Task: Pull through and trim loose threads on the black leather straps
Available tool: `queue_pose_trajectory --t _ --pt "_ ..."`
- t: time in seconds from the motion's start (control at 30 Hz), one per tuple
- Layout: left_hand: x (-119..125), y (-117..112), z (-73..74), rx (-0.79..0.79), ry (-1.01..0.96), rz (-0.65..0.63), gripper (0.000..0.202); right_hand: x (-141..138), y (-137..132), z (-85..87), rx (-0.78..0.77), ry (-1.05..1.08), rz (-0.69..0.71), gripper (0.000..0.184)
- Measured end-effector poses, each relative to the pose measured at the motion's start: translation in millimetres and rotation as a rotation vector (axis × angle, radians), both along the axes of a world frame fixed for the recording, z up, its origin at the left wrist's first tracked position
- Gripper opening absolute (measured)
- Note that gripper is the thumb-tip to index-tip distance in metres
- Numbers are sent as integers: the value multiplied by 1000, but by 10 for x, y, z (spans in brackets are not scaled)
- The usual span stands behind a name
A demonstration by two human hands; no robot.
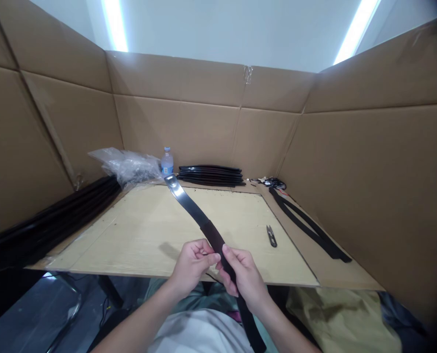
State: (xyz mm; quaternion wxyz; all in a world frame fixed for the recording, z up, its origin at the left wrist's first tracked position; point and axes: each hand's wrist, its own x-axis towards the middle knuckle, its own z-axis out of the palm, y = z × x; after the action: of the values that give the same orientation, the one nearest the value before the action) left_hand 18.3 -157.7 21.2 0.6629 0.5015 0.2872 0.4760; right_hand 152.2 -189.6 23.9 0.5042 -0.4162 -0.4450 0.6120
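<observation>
A long, curved strip (183, 200) slants across the middle, its glossy black far end bare with a small slot or hole near the tip. Dark fabric sleeve (213, 236) covers the rest of it down to the lower end near my lap. My right hand (246, 274) wraps around the sleeved part, thumb on top. Beside it, my left hand (194, 267) is closed in a pinch at the sleeve's left edge; what lies between those fingertips is too small to make out. A thin black strand (214, 278) hangs just below the hands.
Thread snips (272, 236) lie on the pale board (137, 235). Black sleeves (310, 225) rest at right, near a small tangle (273, 183). Behind are stacked black strips (210, 175), a bottle (167, 162) and clear plastic (130, 166). More dark strips (57, 215) line the left; cardboard walls (204, 122) enclose the table.
</observation>
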Motion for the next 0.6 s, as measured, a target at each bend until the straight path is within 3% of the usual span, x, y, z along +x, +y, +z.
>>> queue_pose_trajectory --t 0.27,0.43,0.6 --pt "72 -40 20 -71 -22 93 31 -48 32 7 -62 150 -25 45" --pt "26 -23 36 -215 -118 37 32 -22 75 -20 -40 111 -61 47" --pt "-2 -34 67 -260 -160 -1 33 -10 84 -38 5 59 -69 47"
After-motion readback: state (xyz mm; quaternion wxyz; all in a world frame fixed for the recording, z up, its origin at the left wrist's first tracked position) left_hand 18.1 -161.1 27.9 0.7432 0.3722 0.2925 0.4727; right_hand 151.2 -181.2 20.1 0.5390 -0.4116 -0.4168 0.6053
